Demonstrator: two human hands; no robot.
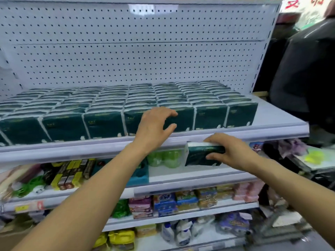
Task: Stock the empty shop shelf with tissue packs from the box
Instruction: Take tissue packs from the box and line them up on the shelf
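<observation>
Dark green tissue packs [101,113] stand in several tight rows along the top shelf [272,124], filling it from the left edge to near its right end. My left hand [154,126] hovers at the front row, fingers spread and slightly curved, close to one pack's top and holding nothing. My right hand [230,151] grips one more green tissue pack [201,154] just below the shelf's front lip, thumb under it and fingers over its top. The box is out of view.
A white pegboard [136,51] backs the top shelf. Lower shelves carry green bottles [165,158], boxed goods [68,174], soap packs [166,203] and cleaners. A person in a dark jacket [308,69] stands at the right. Bare shelf shows right of the last pack.
</observation>
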